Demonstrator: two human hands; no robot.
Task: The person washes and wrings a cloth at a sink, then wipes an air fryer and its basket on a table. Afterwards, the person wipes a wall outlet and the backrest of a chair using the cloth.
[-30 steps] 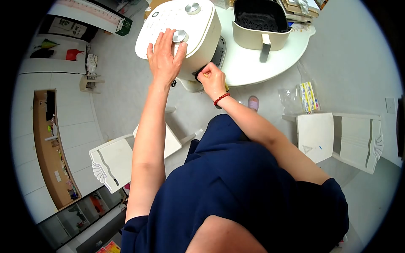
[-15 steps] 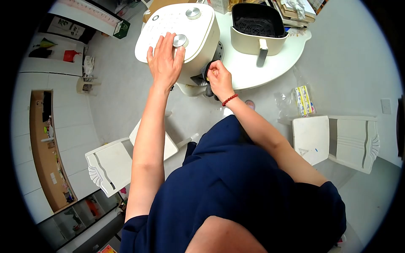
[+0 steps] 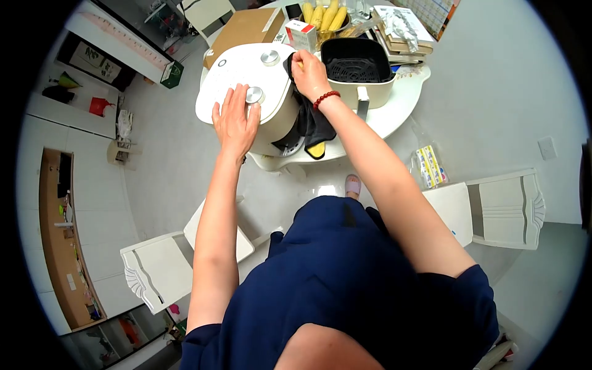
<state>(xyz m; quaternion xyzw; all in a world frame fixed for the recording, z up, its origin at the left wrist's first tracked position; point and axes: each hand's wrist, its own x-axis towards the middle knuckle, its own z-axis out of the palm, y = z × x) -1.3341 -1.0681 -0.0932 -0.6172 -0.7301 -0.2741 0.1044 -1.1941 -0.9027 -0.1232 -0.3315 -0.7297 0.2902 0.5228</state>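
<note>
Desk (image 3: pixel 404 105) beneath everything, far end crowded. On it, white air fryer (image 3: pixel 240 68); right beside, black-lined drawer (image 3: pixel 380 95). Against the fryer's side, black cloth (image 3: pixel 316 126), masking that wall. Left hand (image 3: pixel 234 126) flat atop the fryer, fingers slightly spread. Right hand (image 3: pixel 310 75) clutching cloth, fingers curled tight, fingertips partly hidden. Beyond, corn cobs (image 3: pixel 323 15), cut off above.

Right hand (image 3: pixel 310 74) and black cloth (image 3: pixel 316 125) fill the gap between white appliance (image 3: pixel 234 68) and drawer (image 3: pixel 378 95). Small carton (image 3: pixel 301 35) and cardboard box (image 3: pixel 245 31) obstruct the rear; approach from above the drawer is open.
</note>
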